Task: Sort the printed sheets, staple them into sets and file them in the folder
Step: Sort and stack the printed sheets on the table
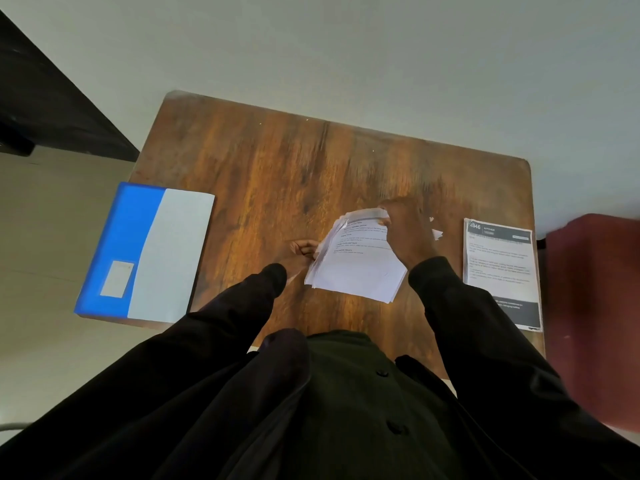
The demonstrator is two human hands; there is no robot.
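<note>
The left hand (301, 249) pinches the left edge of the stack of printed sheets (356, 268) mid-desk (277, 161) and the right hand (405, 233) grips its far corner, so it seems wise to peel single sheets, keeping the rest squared.
</note>
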